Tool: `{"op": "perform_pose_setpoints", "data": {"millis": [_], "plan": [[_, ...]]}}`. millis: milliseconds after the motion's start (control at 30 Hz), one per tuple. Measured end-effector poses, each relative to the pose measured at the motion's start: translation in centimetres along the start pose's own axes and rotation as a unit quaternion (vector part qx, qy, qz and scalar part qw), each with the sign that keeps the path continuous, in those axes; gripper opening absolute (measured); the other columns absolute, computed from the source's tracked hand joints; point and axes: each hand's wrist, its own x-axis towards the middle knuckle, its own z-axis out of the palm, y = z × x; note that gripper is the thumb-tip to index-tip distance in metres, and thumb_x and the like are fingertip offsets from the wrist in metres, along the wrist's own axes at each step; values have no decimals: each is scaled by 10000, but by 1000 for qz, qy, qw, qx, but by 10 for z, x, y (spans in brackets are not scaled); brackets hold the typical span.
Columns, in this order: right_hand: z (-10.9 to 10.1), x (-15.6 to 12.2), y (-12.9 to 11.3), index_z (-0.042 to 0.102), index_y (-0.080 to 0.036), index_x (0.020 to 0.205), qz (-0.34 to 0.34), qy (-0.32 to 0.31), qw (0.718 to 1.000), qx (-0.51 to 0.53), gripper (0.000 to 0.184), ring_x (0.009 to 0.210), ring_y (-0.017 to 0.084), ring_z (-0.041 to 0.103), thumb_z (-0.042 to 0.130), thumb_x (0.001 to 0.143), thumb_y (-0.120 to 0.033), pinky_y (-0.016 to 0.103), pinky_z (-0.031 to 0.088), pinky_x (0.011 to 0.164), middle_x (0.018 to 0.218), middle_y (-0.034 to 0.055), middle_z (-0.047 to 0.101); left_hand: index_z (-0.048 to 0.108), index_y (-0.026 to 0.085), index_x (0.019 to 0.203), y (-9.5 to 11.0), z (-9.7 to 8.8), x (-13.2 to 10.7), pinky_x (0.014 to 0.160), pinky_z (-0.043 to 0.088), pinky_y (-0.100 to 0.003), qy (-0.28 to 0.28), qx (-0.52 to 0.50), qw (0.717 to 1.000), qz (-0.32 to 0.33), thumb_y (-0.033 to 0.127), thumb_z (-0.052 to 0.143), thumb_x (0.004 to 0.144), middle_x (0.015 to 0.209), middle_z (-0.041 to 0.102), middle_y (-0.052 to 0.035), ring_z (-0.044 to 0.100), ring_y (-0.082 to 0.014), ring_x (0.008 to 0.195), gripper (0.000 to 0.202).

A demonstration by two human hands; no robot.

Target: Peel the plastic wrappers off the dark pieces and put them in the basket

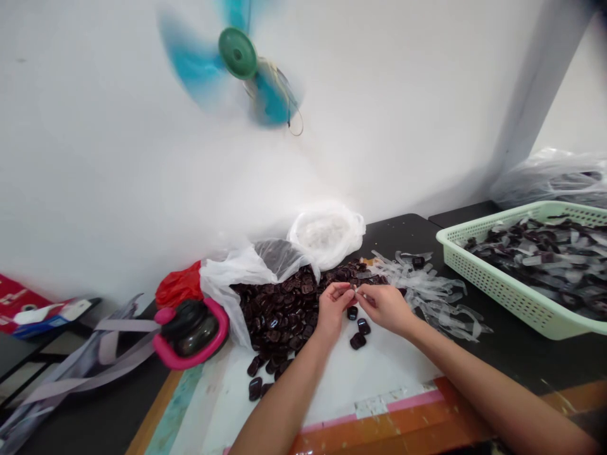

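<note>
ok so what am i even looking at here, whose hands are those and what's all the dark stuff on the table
There is no machine here. One camera sits on a person's head and looks forward and down, so the two arms from below are their own. The left hand and right hand meet fingertip to fingertip, pinching a small piece, too small to identify. Dark glossy pieces spill from a white bag onto the table. To the right lie clear strips and a green basket. A blurred fan hangs above.

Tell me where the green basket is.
Head view, far right: the green basket sits on the dark table, just right of the clear strips.
</note>
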Motion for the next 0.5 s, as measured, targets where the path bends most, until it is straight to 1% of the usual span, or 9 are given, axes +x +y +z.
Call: {"op": "perform_pose_setpoints", "data": {"millis": [67,167,233,333,400,500], "plan": [[1,0,0,544,-186,697,-9,-6,1000,-17,256,524,127,489,415,890,-294,240,229,515,578,8,562,612,137,842,0,0,0,710,503,-253,3,6,1000,7,238,776,643,827,684,-44,630,-125,729,277],[2,1,2,556,-189,714,3,-8,1000,-9,267,537,134,501,397,901,-295,238,232,518,587,13,573,629,128,805,0,0,0,730,503,-262,6,19,1000,12,235,778,638,822,687,-47,631,-128,734,247],[2,2,3,563,-190,722,17,-9,1000,15,278,524,130,489,391,907,-304,235,238,515,579,9,567,659,120,823,-1,0,1,755,506,-279,6,30,1000,7,247,776,645,828,691,-58,634,-135,740,248],[-1,3,5,566,-193,735,28,-9,999,41,266,504,124,469,400,906,-313,235,243,511,577,1,562,688,114,848,-3,-2,1,783,513,-318,-1,24,1000,-4,307,743,689,825,693,-69,641,-151,746,257],[-1,3,5,561,-195,738,27,-9,999,41,256,502,124,466,407,903,-314,237,244,513,577,0,559,695,112,849,-4,-3,1,799,514,-338,-12,19,1000,-3,337,711,724,834,692,-75,644,-161,762,258],[1,2,6,533,-194,729,21,-15,999,23,267,515,131,483,382,916,-311,240,244,520,581,6,556,701,112,877,-3,-3,0,821,508,-332,-26,36,999,13,324,698,740,875,691,-84,639,-164,806,253]]}}
